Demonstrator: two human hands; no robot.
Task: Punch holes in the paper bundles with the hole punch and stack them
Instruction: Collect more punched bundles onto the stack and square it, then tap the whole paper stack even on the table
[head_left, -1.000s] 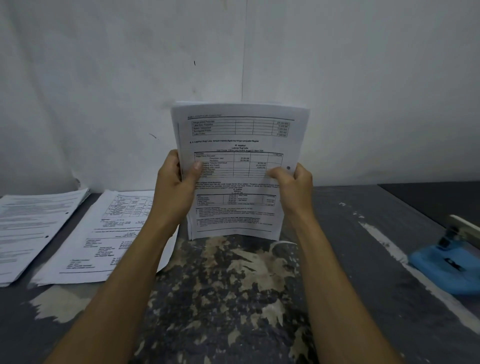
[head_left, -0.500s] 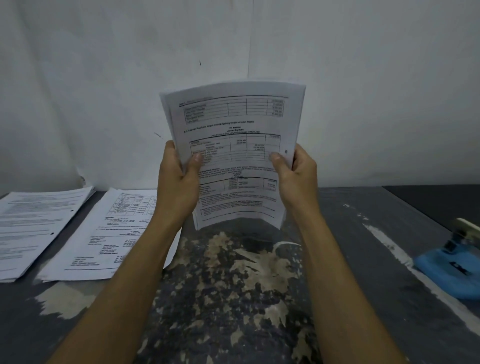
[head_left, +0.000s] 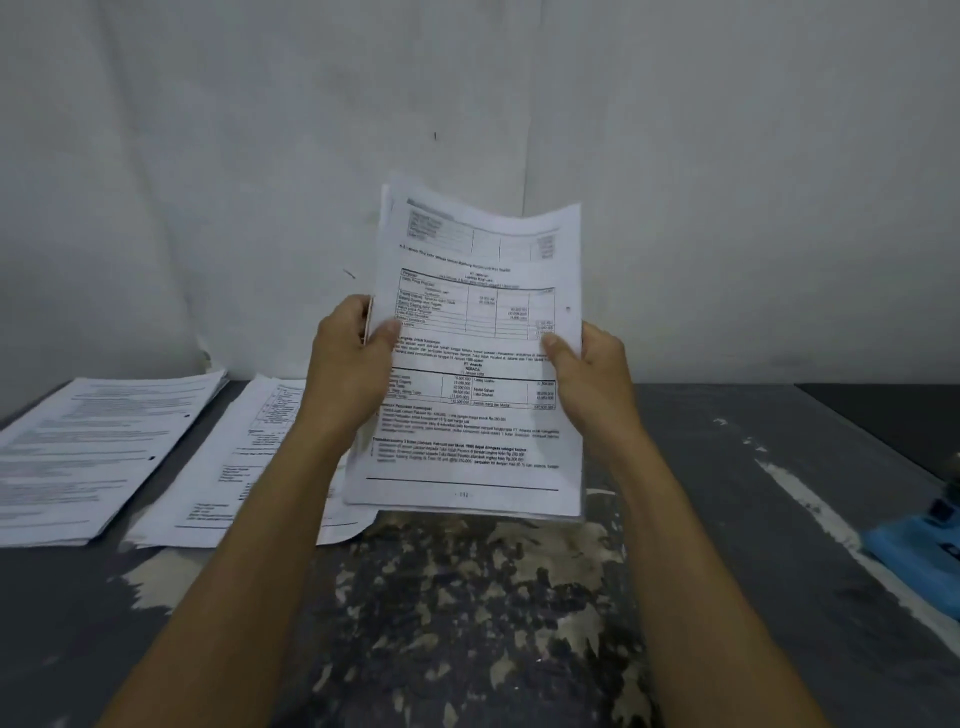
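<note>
Held bundle: white printed paper bundle (head_left: 472, 364), upright above the worn grey table (head_left: 727, 519)
Left hand (head_left: 353, 374): thumb and fingers clamped on its left edge
Right hand (head_left: 597, 374): gripping its right edge
Table's right edge: blue hole punch (head_left: 919, 545)

hole punch (head_left: 922, 558) cut off at right edge; bundle (head_left: 475, 364) print blurred.

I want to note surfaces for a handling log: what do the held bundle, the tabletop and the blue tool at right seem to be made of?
Held bundle: thin matte printed paper; it bends.
Tabletop: hard board under dark paint, probably; pale patches show where it has worn off.
Hole punch: smooth blue base, plastic or painted metal; cut off by the frame.
</note>
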